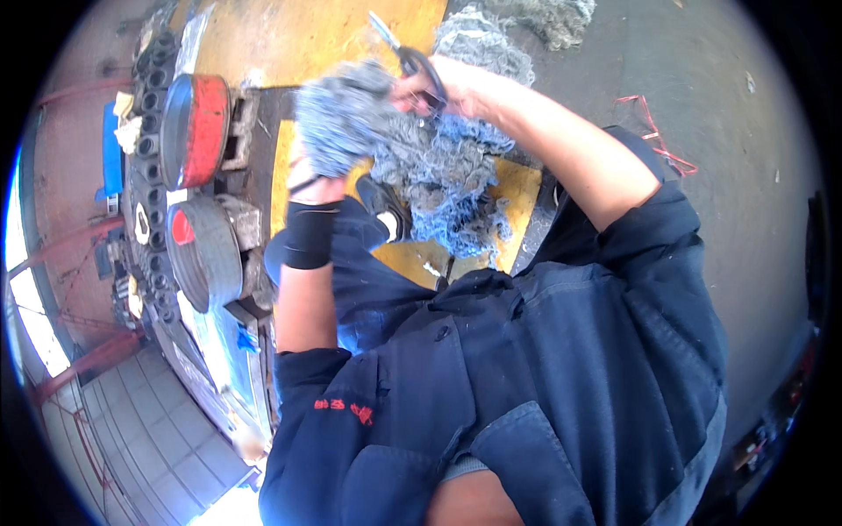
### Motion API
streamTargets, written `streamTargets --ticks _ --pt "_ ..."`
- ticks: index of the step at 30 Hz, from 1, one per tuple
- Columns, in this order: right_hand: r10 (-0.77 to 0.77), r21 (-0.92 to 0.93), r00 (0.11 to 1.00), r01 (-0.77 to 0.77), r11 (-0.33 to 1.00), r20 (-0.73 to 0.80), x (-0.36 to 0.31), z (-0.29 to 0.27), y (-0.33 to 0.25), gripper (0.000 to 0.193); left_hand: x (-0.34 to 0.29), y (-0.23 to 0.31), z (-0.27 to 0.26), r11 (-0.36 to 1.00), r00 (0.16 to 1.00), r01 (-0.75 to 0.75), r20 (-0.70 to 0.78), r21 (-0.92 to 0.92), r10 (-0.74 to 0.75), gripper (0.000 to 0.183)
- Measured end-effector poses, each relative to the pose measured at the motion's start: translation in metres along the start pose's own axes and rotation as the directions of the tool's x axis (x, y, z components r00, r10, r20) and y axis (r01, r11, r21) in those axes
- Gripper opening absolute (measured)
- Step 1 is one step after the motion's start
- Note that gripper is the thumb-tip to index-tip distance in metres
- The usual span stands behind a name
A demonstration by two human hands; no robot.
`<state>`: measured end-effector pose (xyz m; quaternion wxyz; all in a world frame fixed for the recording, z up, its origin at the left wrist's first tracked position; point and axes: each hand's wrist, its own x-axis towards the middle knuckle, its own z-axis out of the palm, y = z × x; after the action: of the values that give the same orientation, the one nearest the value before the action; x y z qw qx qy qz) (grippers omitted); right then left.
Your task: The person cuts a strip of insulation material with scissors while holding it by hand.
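Observation:
My left hand (pixel 317 186), with a black band around its wrist, is closed on a clump of blue-grey yarn (pixel 344 118). The clump is smeared by motion and hides most of those fingers. Black-handled scissors (pixel 419 74) are in my right hand (pixel 456 86), their blades pointing up and away to the left. The right fingers are closed around the handles, right beside the clump. Below my hands a tangled mass of grey and blue yarn (pixel 452 180) spreads between my legs. Whether it joins the held clump I cannot tell.
More grey yarn (pixel 482 44) lies beyond my right hand. Yellow boards (pixel 517 188) are on the dark floor, with my shoe (pixel 383 209) near the yarn. To the left stand a red drum (pixel 208 130) and a grey drum (pixel 210 254) on blocks. Red cord (pixel 651 131) lies at right.

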<state>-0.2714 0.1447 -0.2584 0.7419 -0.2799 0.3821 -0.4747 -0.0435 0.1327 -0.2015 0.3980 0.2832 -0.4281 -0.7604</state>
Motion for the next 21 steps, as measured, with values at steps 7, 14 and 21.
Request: streamTargets --ticks 7,14,21 --pt "-0.304 -0.144 0.926 0.277 0.95 -0.224 0.0 -0.028 -0.014 0.047 -0.148 0.128 -0.193 0.81 0.83 -0.001 -0.452 0.587 0.328 0.038" --pt "-0.268 0.173 0.923 0.322 0.931 -0.278 -0.009 -0.025 -0.031 0.022 -0.444 0.133 -0.343 0.989 0.179 -0.116 -0.978 0.089 0.109 0.044" --pt "-0.276 0.119 0.857 0.359 0.926 -0.435 -0.029 -0.034 -0.056 0.028 -0.47 0.1 -0.319 0.769 -0.352 0.564 -0.93 -0.301 -0.106 0.062"
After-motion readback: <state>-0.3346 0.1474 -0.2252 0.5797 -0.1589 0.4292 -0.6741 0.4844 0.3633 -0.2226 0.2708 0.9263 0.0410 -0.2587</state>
